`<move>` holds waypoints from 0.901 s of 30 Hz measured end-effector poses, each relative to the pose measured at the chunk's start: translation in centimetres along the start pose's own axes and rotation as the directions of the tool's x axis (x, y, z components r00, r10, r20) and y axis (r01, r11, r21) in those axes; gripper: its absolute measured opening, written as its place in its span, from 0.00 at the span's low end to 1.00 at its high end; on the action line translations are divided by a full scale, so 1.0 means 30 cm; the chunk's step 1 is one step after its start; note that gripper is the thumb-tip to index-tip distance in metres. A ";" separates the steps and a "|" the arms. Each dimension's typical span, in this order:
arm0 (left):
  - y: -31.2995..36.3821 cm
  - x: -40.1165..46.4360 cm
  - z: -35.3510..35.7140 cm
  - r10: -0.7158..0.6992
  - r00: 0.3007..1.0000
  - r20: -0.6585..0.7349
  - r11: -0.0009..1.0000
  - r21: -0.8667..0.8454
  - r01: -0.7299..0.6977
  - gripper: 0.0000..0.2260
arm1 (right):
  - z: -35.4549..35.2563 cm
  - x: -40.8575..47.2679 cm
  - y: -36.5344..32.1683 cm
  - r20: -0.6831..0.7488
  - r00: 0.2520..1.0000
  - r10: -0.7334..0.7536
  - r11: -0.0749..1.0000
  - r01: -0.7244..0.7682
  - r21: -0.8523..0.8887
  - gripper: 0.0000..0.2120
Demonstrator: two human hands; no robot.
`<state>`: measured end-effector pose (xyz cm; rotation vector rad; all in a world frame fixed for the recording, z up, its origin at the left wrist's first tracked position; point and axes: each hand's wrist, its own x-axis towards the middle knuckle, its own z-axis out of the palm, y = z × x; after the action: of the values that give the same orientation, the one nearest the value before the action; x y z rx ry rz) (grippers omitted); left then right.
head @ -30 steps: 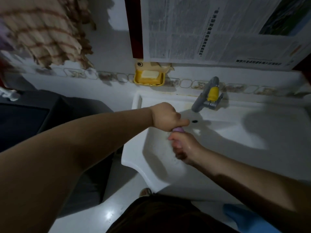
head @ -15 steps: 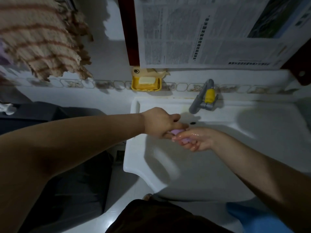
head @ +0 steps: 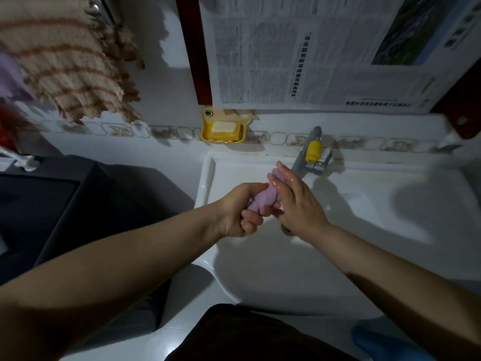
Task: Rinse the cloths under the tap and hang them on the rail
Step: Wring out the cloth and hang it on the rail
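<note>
The twisted, rolled-up lilac cloth (head: 265, 196) runs lengthwise from near-left to far-right over the white ceramic sink (head: 364, 204), its far end pointing at the grey metal tap with a yellow handle (head: 309, 157). The left hand (head: 240, 209) reaches in from the left, fist wrapped tight round the cloth's near end. The right hand (head: 296, 199) lies flat with fingers straight, palm pressed against the far end. A beige striped towel (head: 65, 66) hangs at upper left.

White ceramic wash basin (head: 364, 256) fills centre and right of frame. Grey metal tap with yellow handle (head: 309, 156) mounted on its rear rim, upper centre-right.
</note>
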<state>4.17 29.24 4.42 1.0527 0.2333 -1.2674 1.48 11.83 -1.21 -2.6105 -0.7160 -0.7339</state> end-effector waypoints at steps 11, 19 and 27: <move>-0.046 -0.021 0.050 -0.018 0.919 0.393 0.999 -0.020 0.028 0.25 | -0.199 0.181 0.081 0.171 0.920 -0.353 0.932 0.362 -0.018 0.23; -0.086 0.058 0.142 0.362 0.872 -0.329 0.521 0.848 0.104 0.10 | -0.208 0.225 0.027 0.841 0.524 -0.134 0.861 0.482 -0.163 0.14; -0.065 0.132 0.021 0.685 0.698 -0.209 0.020 0.963 0.269 0.13 | -0.093 0.244 0.068 0.893 0.447 0.057 0.987 0.108 -0.117 0.12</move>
<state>3.62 26.27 1.13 2.7543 -0.4583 -0.4116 6.92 11.70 4.76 -3.0253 -0.9671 0.7929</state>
